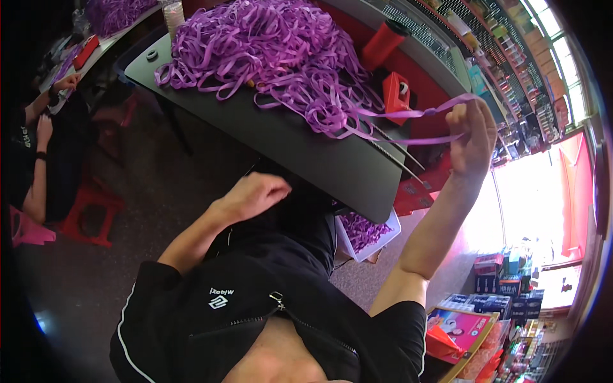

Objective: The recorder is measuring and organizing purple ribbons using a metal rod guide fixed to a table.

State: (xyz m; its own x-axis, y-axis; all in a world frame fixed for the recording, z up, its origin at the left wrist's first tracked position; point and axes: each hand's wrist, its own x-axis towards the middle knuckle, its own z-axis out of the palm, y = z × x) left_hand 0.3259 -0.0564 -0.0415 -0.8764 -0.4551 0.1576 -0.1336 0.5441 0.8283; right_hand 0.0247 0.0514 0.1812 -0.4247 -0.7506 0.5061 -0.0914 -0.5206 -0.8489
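My right hand (473, 137) is raised beyond the table's right end, its fingers closed on a purple ribbon (440, 110). Two stretches of that ribbon run taut from the hand back to the pile, the upper one with a knot in it. A large tangled heap of purple ribbons (268, 51) covers much of the dark table (242, 127). Low in front of the table's near edge, my left hand (255, 193) is curled closed. Its palm side is hidden, and I cannot make out anything in it.
Thin metal rods (393, 150) jut over the table's right end, near a red holder (396, 96) and a red cylinder (384, 43). Below stands a white bin (367, 239) of purple ribbon. Another person (48, 140) sits at left beside a red stool (96, 210). Shelves (511, 57) line the right.
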